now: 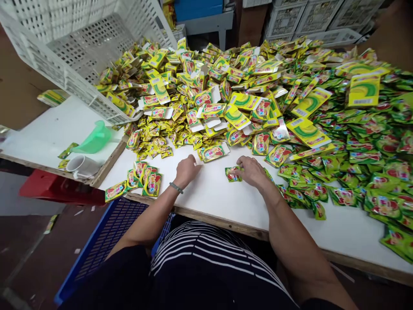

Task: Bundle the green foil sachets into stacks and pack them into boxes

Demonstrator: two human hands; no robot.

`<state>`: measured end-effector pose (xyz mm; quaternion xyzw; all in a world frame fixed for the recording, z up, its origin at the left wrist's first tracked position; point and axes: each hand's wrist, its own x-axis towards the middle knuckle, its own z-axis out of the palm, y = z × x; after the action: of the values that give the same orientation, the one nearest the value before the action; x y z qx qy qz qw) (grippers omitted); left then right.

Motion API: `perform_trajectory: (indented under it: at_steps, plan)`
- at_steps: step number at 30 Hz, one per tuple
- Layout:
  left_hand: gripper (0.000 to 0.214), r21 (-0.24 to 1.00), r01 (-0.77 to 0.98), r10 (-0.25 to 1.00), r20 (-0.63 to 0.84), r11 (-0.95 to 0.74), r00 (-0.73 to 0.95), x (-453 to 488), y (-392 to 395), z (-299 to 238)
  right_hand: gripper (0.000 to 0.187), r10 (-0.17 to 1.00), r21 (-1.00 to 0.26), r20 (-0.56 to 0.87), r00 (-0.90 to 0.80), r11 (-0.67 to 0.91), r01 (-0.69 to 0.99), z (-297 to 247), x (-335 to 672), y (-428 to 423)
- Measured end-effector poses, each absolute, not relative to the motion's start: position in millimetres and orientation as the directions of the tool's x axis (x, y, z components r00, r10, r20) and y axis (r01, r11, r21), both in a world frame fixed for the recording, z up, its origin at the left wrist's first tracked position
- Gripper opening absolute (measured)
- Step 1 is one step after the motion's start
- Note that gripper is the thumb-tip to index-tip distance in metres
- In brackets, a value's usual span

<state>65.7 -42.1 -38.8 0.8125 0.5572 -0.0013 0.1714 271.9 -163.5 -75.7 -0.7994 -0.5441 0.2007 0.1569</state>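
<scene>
My left hand (187, 170), with a beaded bracelet at the wrist, is over the white table just left of a small yellow-green carton (213, 152) lying flat with its end flap open. Its fingers are curled together, and whatever they may hold is hidden. My right hand (253, 171) has its fingers closed at the right end of a small green sachet (232, 175) on the tabletop. Filled cartons (151, 183) lie in a small group left of my left arm. Small yellow packets (155, 144) are heaped beyond my left hand.
Yellow cartons (247, 101) form a wide pile across the back. Green sachets (371, 168) spread over the right side. A white crate (93, 97) tilts at the back left. A green scoop (93, 140) and a white mug (83, 165) stand left; a blue basket (103, 232) sits below the table edge.
</scene>
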Motion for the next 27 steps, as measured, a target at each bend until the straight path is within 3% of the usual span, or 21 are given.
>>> perform_trajectory:
  at_steps: [3, 6, 8, 13, 17, 20, 23, 27]
  plan:
    - [0.024, 0.228, 0.901, 0.9, -0.156, -0.369, 0.408, 61.1, -51.0, -31.4, 0.038, 0.938, -0.401, -0.191, 0.29, -0.344, 0.849, -72.2, 269.6, -167.0]
    - [0.026, 0.233, 0.872, 0.894, -0.024, -0.431, 0.448, 78.5, -39.9, -26.9, 0.019, 0.916, -0.38, -0.315, 0.248, -0.361, 0.852, -67.5, 263.8, -167.9]
    - [0.027, 0.217, 0.875, 0.898, 0.017, -0.433, 0.44, 95.6, -23.9, -29.1, 0.019, 0.921, -0.384, -0.314, 0.231, -0.346, 0.856, -64.5, 258.2, -167.5]
    - [0.036, 0.223, 0.924, 0.92, -0.177, -0.31, 0.351, 116.8, 8.5, -42.8, 0.053, 0.935, -0.337, -0.245, 0.256, -0.33, 0.882, -63.2, 249.2, -167.1]
    - [0.04, 0.389, 0.875, 0.872, -0.272, -0.287, 0.407, 100.4, 4.8, -51.1, 0.051, 0.933, -0.374, -0.261, 0.247, -0.334, 0.865, -64.9, 256.9, -168.9]
    - [0.051, 0.479, 0.852, 0.876, -0.292, -0.212, 0.383, 86.3, -4.2, -55.5, 0.046, 0.919, -0.316, -0.263, 0.294, -0.369, 0.874, -63.0, 263.2, -169.8]
    - [0.061, 0.474, 0.864, 0.896, -0.292, -0.169, 0.335, 84.1, -8.6, -57.7, 0.039, 0.912, -0.307, -0.305, 0.274, -0.367, 0.878, -59.8, 263.8, -170.1]
    - [0.062, 0.377, 0.911, 0.933, -0.24, -0.166, 0.269, 95.5, -10.4, -57.9, 0.032, 0.897, -0.399, -0.328, 0.297, -0.417, 0.817, -60.5, 266.1, -171.7]
